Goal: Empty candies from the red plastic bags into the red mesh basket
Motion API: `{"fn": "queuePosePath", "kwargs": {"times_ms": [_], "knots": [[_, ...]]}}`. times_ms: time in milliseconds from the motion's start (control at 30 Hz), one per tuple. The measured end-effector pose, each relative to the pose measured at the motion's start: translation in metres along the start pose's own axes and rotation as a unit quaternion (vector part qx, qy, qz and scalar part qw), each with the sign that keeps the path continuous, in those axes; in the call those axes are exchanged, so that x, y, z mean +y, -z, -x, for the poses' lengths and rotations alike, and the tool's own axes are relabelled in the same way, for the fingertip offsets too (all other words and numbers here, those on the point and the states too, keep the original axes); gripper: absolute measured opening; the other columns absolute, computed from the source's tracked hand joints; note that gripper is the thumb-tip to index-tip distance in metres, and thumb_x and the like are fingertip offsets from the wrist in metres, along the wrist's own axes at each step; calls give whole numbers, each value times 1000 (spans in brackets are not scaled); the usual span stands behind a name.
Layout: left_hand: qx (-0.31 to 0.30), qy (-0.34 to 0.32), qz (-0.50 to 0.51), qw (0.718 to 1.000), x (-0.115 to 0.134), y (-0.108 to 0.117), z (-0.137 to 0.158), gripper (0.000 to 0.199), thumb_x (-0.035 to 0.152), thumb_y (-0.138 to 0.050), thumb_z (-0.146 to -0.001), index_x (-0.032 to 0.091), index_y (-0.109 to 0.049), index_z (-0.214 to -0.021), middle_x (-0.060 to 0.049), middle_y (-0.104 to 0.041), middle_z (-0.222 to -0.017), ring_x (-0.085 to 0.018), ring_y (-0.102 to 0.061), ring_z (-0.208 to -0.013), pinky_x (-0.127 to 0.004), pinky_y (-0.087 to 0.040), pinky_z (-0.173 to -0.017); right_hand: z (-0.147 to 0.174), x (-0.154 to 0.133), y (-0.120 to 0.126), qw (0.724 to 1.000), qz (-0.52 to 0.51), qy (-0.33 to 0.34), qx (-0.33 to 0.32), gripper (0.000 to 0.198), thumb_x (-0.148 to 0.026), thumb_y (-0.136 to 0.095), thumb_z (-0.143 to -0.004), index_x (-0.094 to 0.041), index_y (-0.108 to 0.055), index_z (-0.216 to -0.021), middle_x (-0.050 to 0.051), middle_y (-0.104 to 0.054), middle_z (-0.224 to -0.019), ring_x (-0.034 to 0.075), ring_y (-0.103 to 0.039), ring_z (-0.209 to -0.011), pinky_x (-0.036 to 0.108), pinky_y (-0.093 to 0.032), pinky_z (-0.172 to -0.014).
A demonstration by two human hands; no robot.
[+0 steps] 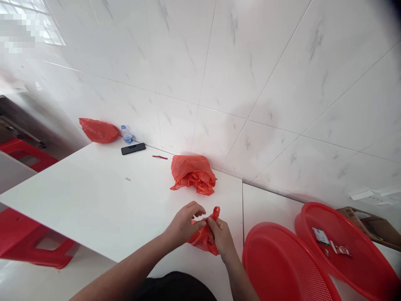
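Observation:
A small red plastic bag [203, 241] is in front of me, low over the near part of the white table [103, 196]. My right hand [222, 236] pinches the top of this bag between thumb and fingers, and a loop of red plastic sticks up above the grip. On the bag's other side, my left hand [184, 223] has curved fingers, with a gap between them and the thumb. The left thumb reaches the bag's top edge. What the bag contains is hidden. Just beyond my hands lies a larger, crumpled red plastic bag [191, 167] against the wall.
Along the wall stand another red bag [99, 131], a water bottle [127, 134], a black phone [133, 149] and a thin red strip [160, 157]. Two red baskets [266, 246] [354, 267] are at right, one holding small packets, near a cardboard box [372, 223]. Red stools [28, 238] stand left.

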State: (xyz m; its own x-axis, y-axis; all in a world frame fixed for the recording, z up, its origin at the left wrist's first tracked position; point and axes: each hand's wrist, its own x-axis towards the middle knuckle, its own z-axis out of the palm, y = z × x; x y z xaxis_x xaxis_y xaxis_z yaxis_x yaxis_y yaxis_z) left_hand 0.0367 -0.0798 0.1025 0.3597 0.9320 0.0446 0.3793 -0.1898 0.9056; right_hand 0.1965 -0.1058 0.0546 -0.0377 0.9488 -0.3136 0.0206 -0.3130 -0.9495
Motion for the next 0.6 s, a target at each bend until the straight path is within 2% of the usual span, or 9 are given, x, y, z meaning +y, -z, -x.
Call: {"fn": "queuePosePath", "kwargs": {"times_ms": [100,167,267,367,433,500,567,600], "knots": [[-67,-30,-46,996,-8,-10,2,23,12,-63,-69,24,-65,-90,-1,-59,-91,-16,-58,-83,-29,-48,-76,-3,6,2,999,-36,1,4,44,-57,-48,-86,-20,-45,-62,-7,-33,-51,8,-27,-46,25,-21,-45],[-88,-31,-63,994,-13,-17,1,22,13,-63,-70,24,-66,-88,-1,-60,-91,-15,-58,-82,-27,-48,-75,-4,8,1,999,-50,1,14,44,-56,-47,-86,-21,-45,-61,-7,-33,-49,8,-27,-44,25,-20,-43],[-80,-11,-75,994,-21,-25,-2,13,11,-56,-74,22,-63,-73,1,-59,-83,-14,-58,-77,-25,-46,-72,-4,9,5,999,-36,-1,7,45,-55,-43,-88,-20,-49,-61,-6,-39,-46,8,-31,-41,25,-23,-42],[-53,16,-80,995,-31,-27,-6,15,11,-51,-76,21,-58,-69,1,-59,-79,-14,-57,-73,-27,-46,-71,-2,8,18,999,-13,3,-30,36,-50,-50,-86,-18,-66,-84,-4,-51,-52,10,-41,-46,25,-32,-48],[-36,31,-85,995,-37,-26,-7,13,14,-49,-78,21,-57,-71,-1,-60,-81,-16,-57,-75,-29,-47,-72,1,6,27,997,-3,18,-74,31,-44,-55,-84,-19,-69,-95,-2,-56,-63,11,-47,-56,25,-38,-57],[-24,37,-88,995,-41,-27,-8,12,15,-48,-79,21,-56,-72,-4,-62,-92,-18,-58,-87,-31,-47,-79,4,5,33,993,14,40,-109,33,-43,-48,-87,-19,-71,-86,0,-57,-74,13,-50,-67,27,-40,-67],[-25,38,-88,995,-44,-29,-8,11,15,-48,-79,21,-56,-74,-5,-63,-105,-19,-56,-98,-32,-45,-85,6,5,32,991,44,53,-111,35,-40,-43,-89,-19,-69,-77,0,-57,-79,14,-51,-74,28,-41,-72],[-32,40,-88,995,-44,-30,-8,11,15,-48,-79,21,-55,-74,-5,-64,-104,-19,-57,-98,-32,-45,-84,6,6,31,992,57,56,-100,29,-36,-45,-87,-20,-67,-77,0,-58,-80,14,-52,-75,28,-41,-72]]}}
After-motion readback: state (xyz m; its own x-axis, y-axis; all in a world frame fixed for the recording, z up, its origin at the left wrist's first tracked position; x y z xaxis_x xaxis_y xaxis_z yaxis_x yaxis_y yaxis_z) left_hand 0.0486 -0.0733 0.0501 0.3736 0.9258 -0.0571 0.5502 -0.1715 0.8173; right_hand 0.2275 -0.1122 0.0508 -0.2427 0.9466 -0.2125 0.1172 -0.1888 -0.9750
